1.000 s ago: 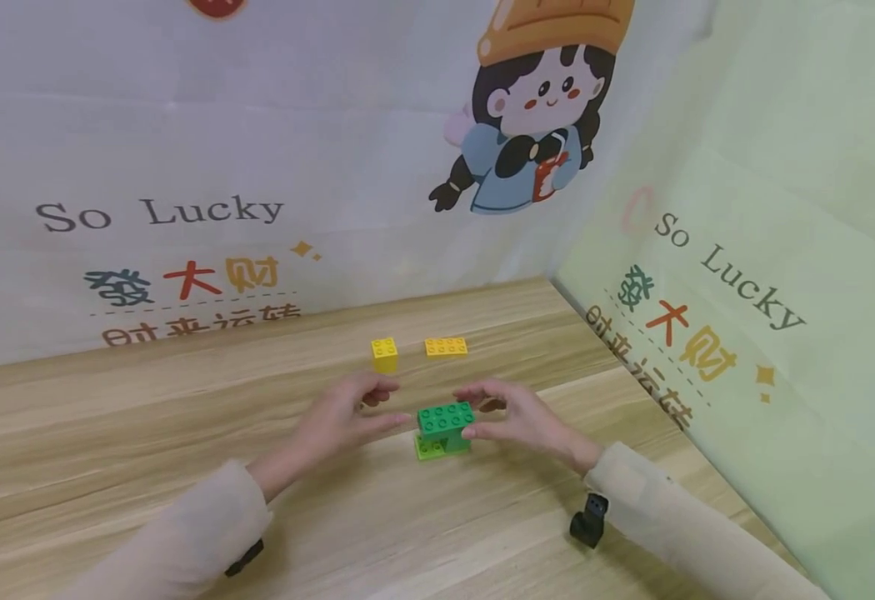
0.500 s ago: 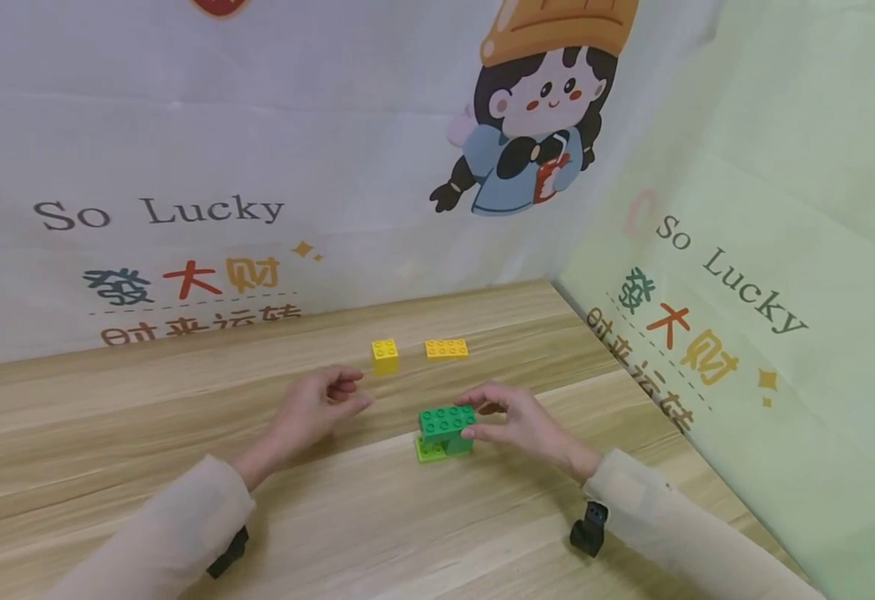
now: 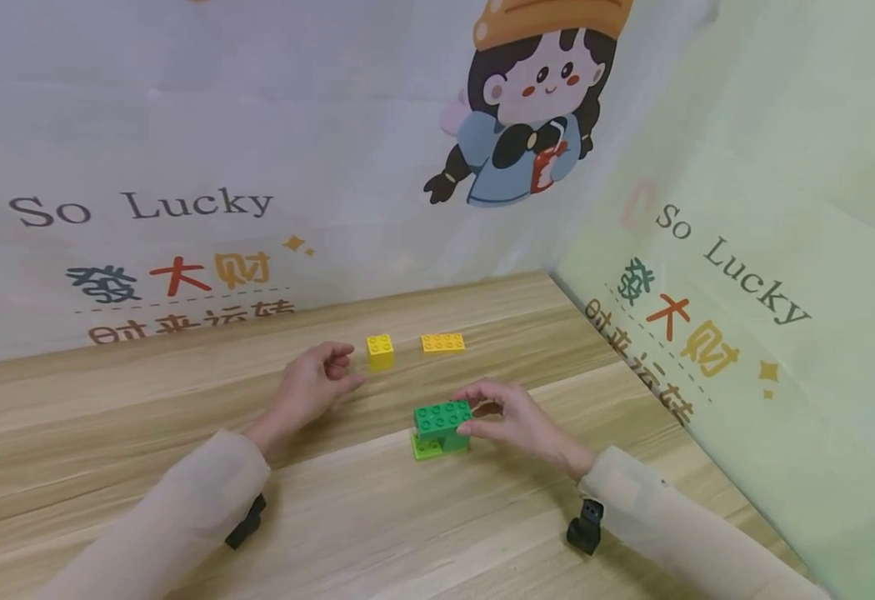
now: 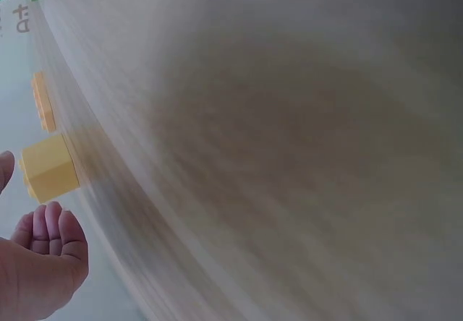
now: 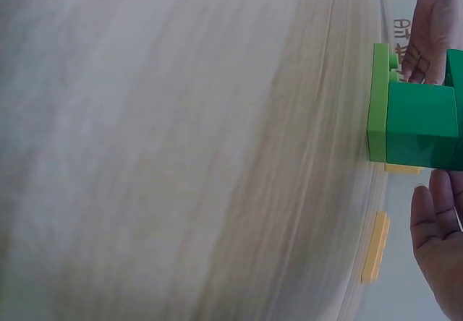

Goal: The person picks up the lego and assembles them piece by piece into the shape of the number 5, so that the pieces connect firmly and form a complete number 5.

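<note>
A stack of green building bricks (image 3: 443,421) stands on the table: a dark green brick with two rows of studs overhangs a smaller green brick, and a light green plate (image 3: 427,448) lies at the bottom. My right hand (image 3: 516,421) holds the stack's right end, thumb at the front and fingers behind. My left hand (image 3: 313,383) hovers just left of a square yellow brick (image 3: 380,353), thumb and fingers apart and loosely bent. In the left wrist view, that hand (image 4: 43,267) is close to the yellow brick (image 4: 51,168) with a gap between them.
A flat orange-yellow plate (image 3: 443,342) lies right of the yellow brick on the wood-grain table (image 3: 377,525). A printed cloth (image 3: 347,150) hangs along the back, another along the right edge. Black wrist cameras (image 3: 586,527) sit under both sleeves.
My left hand has left the green stack's side, moving left and then forward toward the yellow brick. The right hand stays at the stack. The head view has shifted slightly.
</note>
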Demonstrator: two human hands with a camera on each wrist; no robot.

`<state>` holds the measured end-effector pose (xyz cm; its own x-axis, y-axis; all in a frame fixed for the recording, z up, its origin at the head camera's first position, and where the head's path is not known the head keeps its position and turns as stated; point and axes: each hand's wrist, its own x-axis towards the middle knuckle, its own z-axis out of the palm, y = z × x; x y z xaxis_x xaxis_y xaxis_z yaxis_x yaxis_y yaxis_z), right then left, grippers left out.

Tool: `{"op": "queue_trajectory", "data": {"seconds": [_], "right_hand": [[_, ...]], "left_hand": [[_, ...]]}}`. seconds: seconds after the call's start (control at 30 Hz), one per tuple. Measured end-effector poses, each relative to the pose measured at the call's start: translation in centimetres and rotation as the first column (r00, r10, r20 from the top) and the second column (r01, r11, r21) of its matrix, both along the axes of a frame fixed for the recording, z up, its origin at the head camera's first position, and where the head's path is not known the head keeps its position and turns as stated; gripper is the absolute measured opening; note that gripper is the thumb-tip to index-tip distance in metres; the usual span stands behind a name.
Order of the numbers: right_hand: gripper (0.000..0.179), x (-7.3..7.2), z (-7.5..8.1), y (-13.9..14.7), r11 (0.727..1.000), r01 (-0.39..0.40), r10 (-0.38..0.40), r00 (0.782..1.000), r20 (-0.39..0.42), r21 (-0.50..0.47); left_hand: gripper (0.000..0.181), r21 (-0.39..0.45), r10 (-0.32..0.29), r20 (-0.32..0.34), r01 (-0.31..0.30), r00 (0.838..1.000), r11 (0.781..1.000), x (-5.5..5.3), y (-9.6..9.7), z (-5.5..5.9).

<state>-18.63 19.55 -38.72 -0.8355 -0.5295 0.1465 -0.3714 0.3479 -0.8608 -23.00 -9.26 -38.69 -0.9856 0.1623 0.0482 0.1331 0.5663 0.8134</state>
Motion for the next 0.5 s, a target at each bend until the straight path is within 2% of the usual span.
{"op": "queue_trajectory", "data": {"seconds": [0.23,0.5], "right_hand": [[0.036,0.0,0.0,0.2,1.000,0.005,-0.005,1.000,0.020,-0.006],[0.036,-0.2,-0.1,0.2,1.000,-0.005,0.005,1.000,0.005,-0.006]], "left_hand": [[0.057,0.028,0.014,0.018,-0.015,1.000,0.999,-1.1,1.1,0.0],[0.060,0.006,0.071,0.039,-0.072,0.997,0.997,-2.2,2.4,-0.4]]}}
